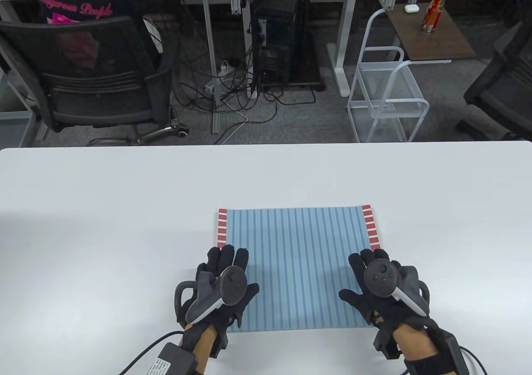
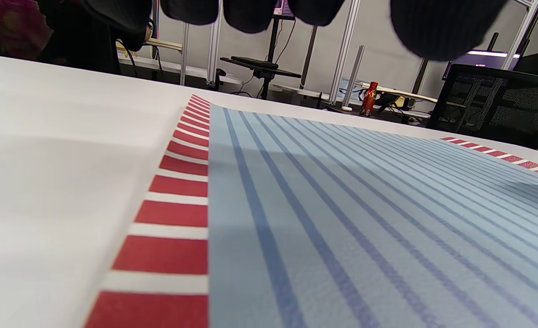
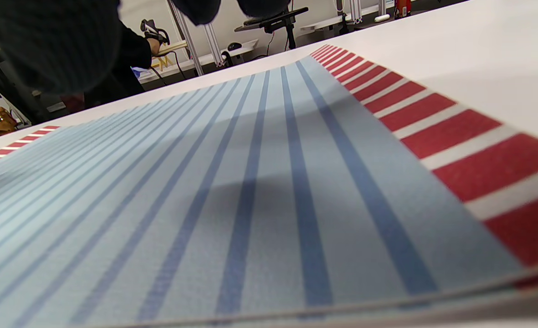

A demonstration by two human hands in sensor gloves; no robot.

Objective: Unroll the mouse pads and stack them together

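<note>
A light blue mouse pad [image 1: 299, 262] with dark blue stripes and red-and-white bands on its left and right edges lies unrolled and flat on the white table [image 1: 104, 208]. My left hand [image 1: 226, 262] rests with its fingers spread flat on the pad's near left part. My right hand [image 1: 368, 267] rests the same way on its near right part. Neither hand grips anything. The pad fills the left wrist view [image 2: 341, 205] and the right wrist view [image 3: 232, 182]; the gloved fingertips [image 2: 250, 11] hang in at the top of each. In the right wrist view a thin layered edge shows at the pad's near border.
The table's far edge [image 1: 266, 144] runs across the middle of the table view. Beyond it on the floor are a black office chair [image 1: 99, 75], a white wire rack [image 1: 386, 96] and a side table with a red bottle [image 1: 434, 9].
</note>
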